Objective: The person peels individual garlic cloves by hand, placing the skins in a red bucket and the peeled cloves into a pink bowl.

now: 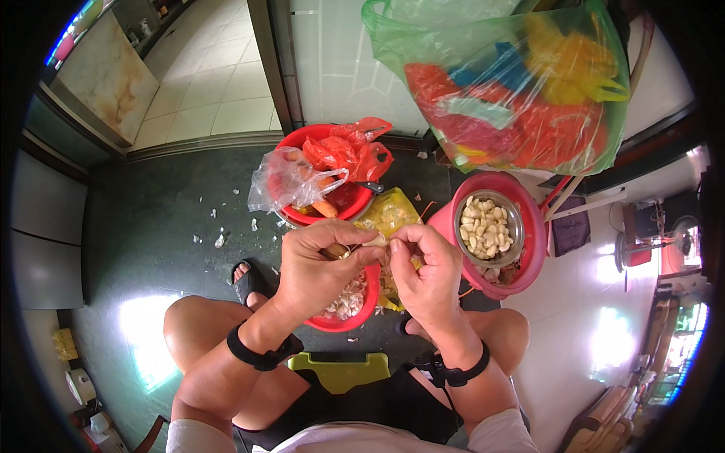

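Observation:
A pale garlic clove (375, 242) is pinched between the thumb and forefinger of my left hand (317, 266). The fingertips of my right hand (427, 266) meet at the clove's other end, and thin skin shows at its edge. Something brownish is partly hidden beneath my left fingers; I cannot tell what it is. Below both hands, a red basin (338, 324) holds loose garlic skins (350, 299). To the right, a steel bowl (516, 226) of peeled garlic cloves (484, 226) rests on a pink bucket (535, 249) that has scraps in it.
Beyond my hands, a red tub (291, 137) holds carrots (324, 208), plastic bags (345, 148) and a black-handled knife (371, 186). A yellow bag (391, 212) lies beside it. A green bag (391, 34) stuffed with coloured bags hangs at upper right. Skin flakes dot the dark floor (153, 226).

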